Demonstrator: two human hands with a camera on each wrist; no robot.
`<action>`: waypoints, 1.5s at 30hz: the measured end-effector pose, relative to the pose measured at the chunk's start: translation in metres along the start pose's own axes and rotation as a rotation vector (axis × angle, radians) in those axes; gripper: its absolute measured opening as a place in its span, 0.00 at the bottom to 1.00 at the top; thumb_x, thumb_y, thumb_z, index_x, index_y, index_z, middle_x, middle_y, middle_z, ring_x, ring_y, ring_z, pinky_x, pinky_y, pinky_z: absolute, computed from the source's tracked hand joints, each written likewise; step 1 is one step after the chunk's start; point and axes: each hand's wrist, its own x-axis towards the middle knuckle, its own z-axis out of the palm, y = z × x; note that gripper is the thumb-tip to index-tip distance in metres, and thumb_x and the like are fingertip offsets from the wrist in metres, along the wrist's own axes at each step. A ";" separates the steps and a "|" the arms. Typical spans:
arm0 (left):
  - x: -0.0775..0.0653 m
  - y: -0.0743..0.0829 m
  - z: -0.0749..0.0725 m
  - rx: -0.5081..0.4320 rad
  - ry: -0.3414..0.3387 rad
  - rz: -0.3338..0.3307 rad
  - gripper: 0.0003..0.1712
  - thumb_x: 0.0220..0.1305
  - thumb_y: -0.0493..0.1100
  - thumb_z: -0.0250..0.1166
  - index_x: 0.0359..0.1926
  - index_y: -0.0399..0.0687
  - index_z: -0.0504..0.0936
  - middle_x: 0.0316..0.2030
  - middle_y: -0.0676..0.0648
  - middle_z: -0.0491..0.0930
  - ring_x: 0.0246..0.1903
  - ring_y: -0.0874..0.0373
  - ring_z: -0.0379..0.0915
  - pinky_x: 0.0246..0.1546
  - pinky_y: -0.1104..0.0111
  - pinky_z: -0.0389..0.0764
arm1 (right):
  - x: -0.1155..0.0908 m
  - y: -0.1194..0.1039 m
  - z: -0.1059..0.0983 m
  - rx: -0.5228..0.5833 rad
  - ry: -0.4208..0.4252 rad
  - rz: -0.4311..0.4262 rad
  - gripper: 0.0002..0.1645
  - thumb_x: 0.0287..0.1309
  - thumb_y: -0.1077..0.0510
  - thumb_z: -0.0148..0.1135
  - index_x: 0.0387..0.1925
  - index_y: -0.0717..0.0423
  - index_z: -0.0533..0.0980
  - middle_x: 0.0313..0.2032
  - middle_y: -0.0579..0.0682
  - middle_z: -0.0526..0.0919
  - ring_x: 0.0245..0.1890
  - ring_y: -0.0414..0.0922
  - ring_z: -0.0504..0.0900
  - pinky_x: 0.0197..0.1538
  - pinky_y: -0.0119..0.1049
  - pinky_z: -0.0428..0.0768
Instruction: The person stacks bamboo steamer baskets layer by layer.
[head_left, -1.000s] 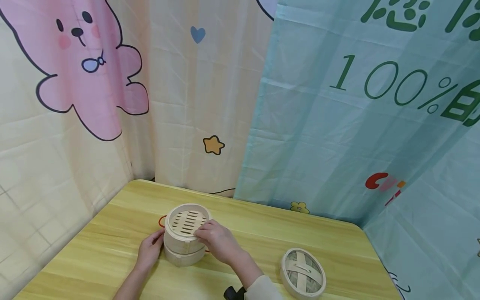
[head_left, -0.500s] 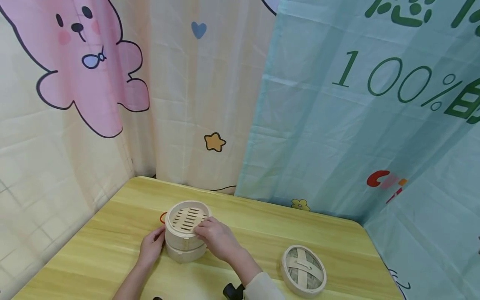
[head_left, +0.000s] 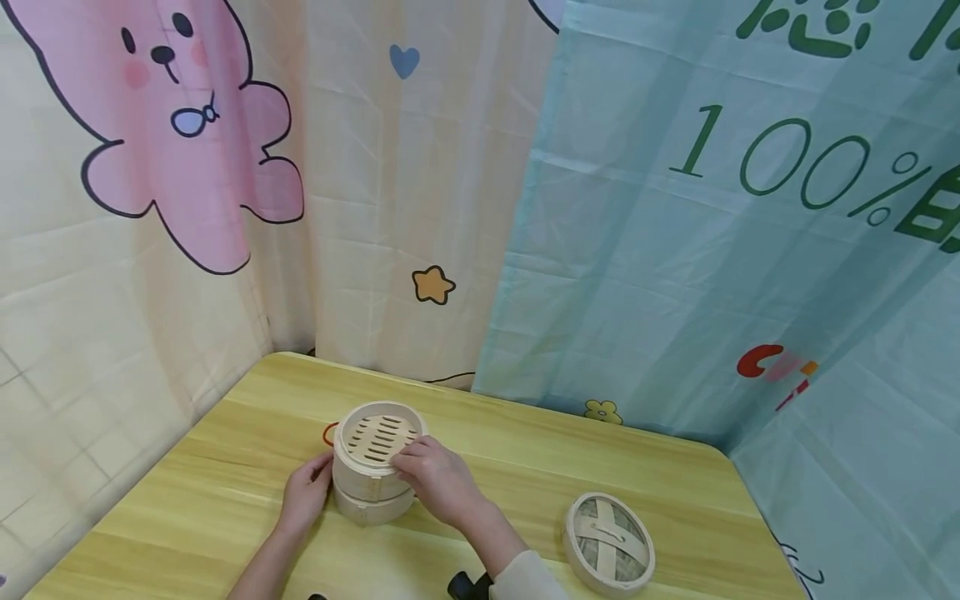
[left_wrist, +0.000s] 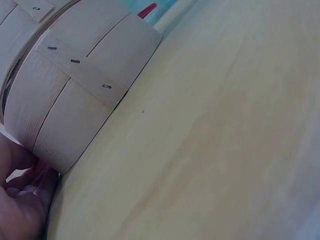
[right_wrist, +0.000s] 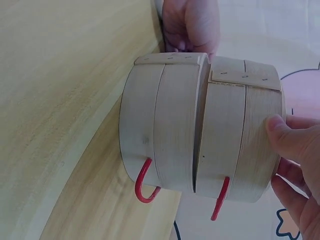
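Observation:
Two stacked bamboo steamer baskets stand on the table: the upper basket (head_left: 363,477), with a slatted floor, sits on the lower basket (head_left: 369,510). My right hand (head_left: 442,482) pinches the upper basket's rim, its thumb (right_wrist: 285,137) on the outer wall. At the left side, my left hand (head_left: 306,493) holds the lower basket by a red loop, mostly hidden between its fingers (left_wrist: 37,187). In the right wrist view a narrow dark gap runs between the tiers, and red loop handles (right_wrist: 142,182) stick out from both.
A round woven steamer lid (head_left: 609,546) with crossed bands lies on the table to the right. A black object (head_left: 468,586) shows beside the right sleeve. Printed curtains (head_left: 405,208) hang behind the yellow wooden table (head_left: 517,450).
Both hands keep their hold on the baskets. The upper basket's position over the lower one differs only slightly; the head view has shifted a little.

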 end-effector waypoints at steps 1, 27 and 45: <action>0.000 0.000 0.000 0.001 0.002 0.001 0.20 0.61 0.42 0.48 0.50 0.33 0.69 0.49 0.37 0.68 0.50 0.52 0.60 0.46 0.72 0.63 | 0.000 0.000 0.000 0.001 0.001 0.000 0.09 0.48 0.55 0.58 0.35 0.45 0.77 0.36 0.37 0.76 0.40 0.35 0.68 0.41 0.21 0.69; 0.000 0.002 0.001 0.053 0.039 0.069 0.19 0.61 0.40 0.47 0.47 0.29 0.70 0.46 0.33 0.70 0.48 0.45 0.62 0.47 0.58 0.64 | 0.001 -0.003 0.005 -0.081 0.011 -0.030 0.07 0.47 0.54 0.60 0.32 0.44 0.77 0.34 0.36 0.77 0.38 0.35 0.69 0.39 0.22 0.70; 0.001 0.003 0.000 0.042 0.005 0.016 0.18 0.61 0.37 0.47 0.48 0.31 0.69 0.49 0.35 0.68 0.50 0.47 0.60 0.50 0.60 0.60 | 0.004 -0.011 0.009 -0.146 0.076 -0.046 0.09 0.44 0.54 0.61 0.32 0.45 0.77 0.32 0.37 0.77 0.36 0.35 0.69 0.38 0.22 0.70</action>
